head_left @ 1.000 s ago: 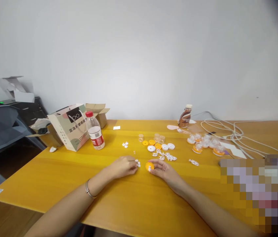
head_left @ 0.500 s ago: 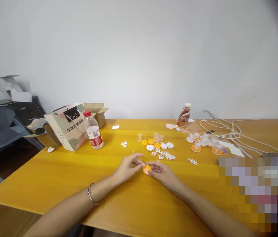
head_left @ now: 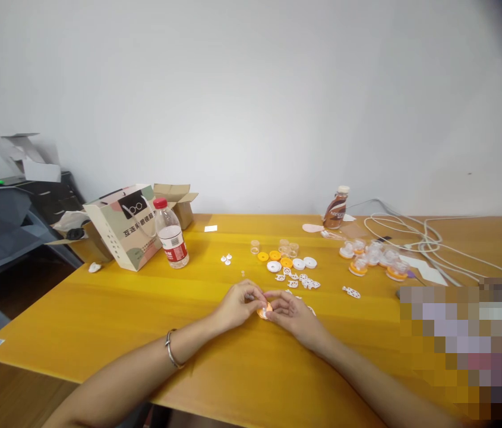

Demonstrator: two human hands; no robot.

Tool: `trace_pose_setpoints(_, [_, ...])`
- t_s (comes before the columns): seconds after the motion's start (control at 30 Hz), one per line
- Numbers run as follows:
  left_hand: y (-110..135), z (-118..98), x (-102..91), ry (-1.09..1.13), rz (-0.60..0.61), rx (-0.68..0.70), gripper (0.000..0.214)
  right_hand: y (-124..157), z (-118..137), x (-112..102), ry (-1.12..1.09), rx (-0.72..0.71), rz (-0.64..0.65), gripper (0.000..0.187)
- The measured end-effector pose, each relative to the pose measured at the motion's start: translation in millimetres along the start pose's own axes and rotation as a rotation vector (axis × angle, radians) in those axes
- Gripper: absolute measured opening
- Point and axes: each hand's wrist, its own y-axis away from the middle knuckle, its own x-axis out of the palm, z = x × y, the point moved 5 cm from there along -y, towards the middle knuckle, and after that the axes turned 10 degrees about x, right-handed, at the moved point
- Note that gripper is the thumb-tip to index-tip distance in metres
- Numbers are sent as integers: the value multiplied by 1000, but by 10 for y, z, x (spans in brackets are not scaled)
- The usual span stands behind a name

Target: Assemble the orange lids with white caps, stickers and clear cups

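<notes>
My left hand [head_left: 242, 305] and my right hand [head_left: 294, 316] meet over the table, fingertips closed around a small orange disc [head_left: 263, 312]. The left thumb and fingers pinch it from the left, while the right ones grip its right edge. A pale, see-through part appears over the disc's middle, but fingers partly cover it. Just beyond the hands lie flat white cut-out plastic pieces [head_left: 309, 283]. Orange discs [head_left: 274, 255], white discs [head_left: 297, 263] and clear plastic rings [head_left: 255, 246] sit behind those. Small white pieces [head_left: 226, 259] rest farther left.
Finished-looking orange and clear pieces [head_left: 357, 266] cluster at the right, by white cables [head_left: 429, 241]. A brown bottle [head_left: 335, 209] stands at the back. On the left are a red-capped bottle [head_left: 173, 239], a paper bag [head_left: 132, 229] and a cardboard box [head_left: 183, 208].
My left fingers have closed in against the disc; before, they held a small white piece at its edge. The disc now looks paler, with a see-through part over it. The view has shifted slightly.
</notes>
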Motion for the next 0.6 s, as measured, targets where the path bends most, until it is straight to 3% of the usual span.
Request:
trace_pose_setpoints(0.17, [22,69,47,131,-23,-65,18,32,24,25,-28,-29,1,37])
trace_pose_setpoints(0.4, [-15,48,71,277,0,-52,26,10,41,3,-41,-61,12,34])
trace_pose_setpoints(0.5, [-69,7,-17,138,-8,-4,22,0,49,-58,-47,-59,-4,33])
trace_pose_setpoints(0.6, [-223,-17,-144,-165,-17,110,19,-3,58,-126,-59,-63,-49,34])
